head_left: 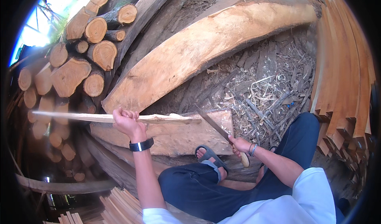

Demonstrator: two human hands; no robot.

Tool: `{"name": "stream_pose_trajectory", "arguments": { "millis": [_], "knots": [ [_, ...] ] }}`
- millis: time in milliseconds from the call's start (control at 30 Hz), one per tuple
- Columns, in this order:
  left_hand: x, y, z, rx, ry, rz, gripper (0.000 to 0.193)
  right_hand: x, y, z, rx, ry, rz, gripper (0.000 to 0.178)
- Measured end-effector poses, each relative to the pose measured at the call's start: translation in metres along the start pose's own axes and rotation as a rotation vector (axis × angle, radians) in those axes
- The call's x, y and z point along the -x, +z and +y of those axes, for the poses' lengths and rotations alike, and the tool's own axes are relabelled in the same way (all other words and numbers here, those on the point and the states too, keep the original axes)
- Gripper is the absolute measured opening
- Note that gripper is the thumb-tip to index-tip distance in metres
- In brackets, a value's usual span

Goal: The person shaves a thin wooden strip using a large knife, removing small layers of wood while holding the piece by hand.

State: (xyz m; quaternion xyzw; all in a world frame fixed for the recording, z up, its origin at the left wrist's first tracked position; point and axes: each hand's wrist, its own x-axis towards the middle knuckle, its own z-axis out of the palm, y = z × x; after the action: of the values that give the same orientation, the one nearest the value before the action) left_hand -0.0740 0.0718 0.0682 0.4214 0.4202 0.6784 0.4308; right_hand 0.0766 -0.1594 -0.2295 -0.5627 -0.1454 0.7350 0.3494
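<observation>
My left hand [127, 123], with a dark watch strap at the wrist, is closed around a long, pale, peeled wooden stick [168, 119]. The stick lies nearly level, and its thin left end is blurred. Its right end is over a flat wooden slab [186, 138] on the ground; whether it touches the slab I cannot tell. In my right hand [239, 144] is a machete [214, 124], gripped at its light handle. Its long dark blade slants up and left, the tip close to the stick's right end.
Beyond the slab lies a large curved plank [214, 41]. Cut logs [95, 29] are stacked at the left, sawn boards [341, 65] at the right. Bark and shavings [270, 93] cover the ground on the right. My sandalled foot [210, 158] is beside the slab.
</observation>
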Motion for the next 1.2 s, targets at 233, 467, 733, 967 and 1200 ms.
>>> {"name": "stream_pose_trajectory", "arguments": {
  "millis": [233,467,733,967,1200],
  "knots": [
    [-0.007,-0.003,0.005,0.086,0.000,-0.032,0.033,0.009,-0.002,-0.022,0.101,-0.224,0.170,0.065],
    [-0.003,0.004,0.000,0.075,0.016,-0.011,0.033,0.006,-0.002,-0.013,0.334,-0.296,0.222,0.066],
    [0.001,0.003,0.000,0.064,0.014,-0.046,0.032,0.023,0.020,-0.024,0.515,-0.565,0.267,0.065],
    [0.005,0.005,-0.001,0.055,0.025,-0.083,0.032,0.012,0.013,-0.011,0.595,-0.403,0.301,0.067],
    [0.007,0.009,-0.001,0.058,0.020,-0.101,0.032,0.011,0.014,-0.016,0.517,-0.621,0.395,0.071]
  ]
}}
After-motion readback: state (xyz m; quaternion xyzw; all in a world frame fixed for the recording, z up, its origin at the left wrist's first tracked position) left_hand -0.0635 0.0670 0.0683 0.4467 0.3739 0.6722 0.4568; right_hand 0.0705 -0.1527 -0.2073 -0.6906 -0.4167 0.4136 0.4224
